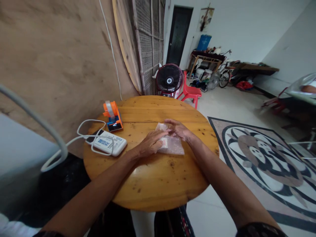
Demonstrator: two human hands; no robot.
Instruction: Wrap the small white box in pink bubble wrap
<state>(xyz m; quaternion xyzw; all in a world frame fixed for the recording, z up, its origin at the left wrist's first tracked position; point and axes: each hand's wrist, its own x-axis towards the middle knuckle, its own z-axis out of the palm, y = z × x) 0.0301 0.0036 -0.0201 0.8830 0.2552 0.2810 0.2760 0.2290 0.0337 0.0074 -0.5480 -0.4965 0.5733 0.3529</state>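
On the round wooden table (153, 184) lies a sheet of clear bubble wrap (175, 147). A small white item with red print (164, 143) rests on or within it, partly covered by my fingers. My left hand (151, 143) lies over the left side of the wrap, fingers stretched forward and thumb against the printed item. From the right, my right hand (180, 130) reaches over the far edge of the wrap, its fingers extended and apart near the left fingertips. Some of the right fingertips are hard to make out against the plastic.
An orange and blue tape dispenser (113, 116) stands at the table's back left. Nearer is a white power bank (111, 143) with a looping white cable (85, 120). Beyond the table are a fan (170, 79) and a red plastic chair (192, 90). A wall (61, 49) borders the left.
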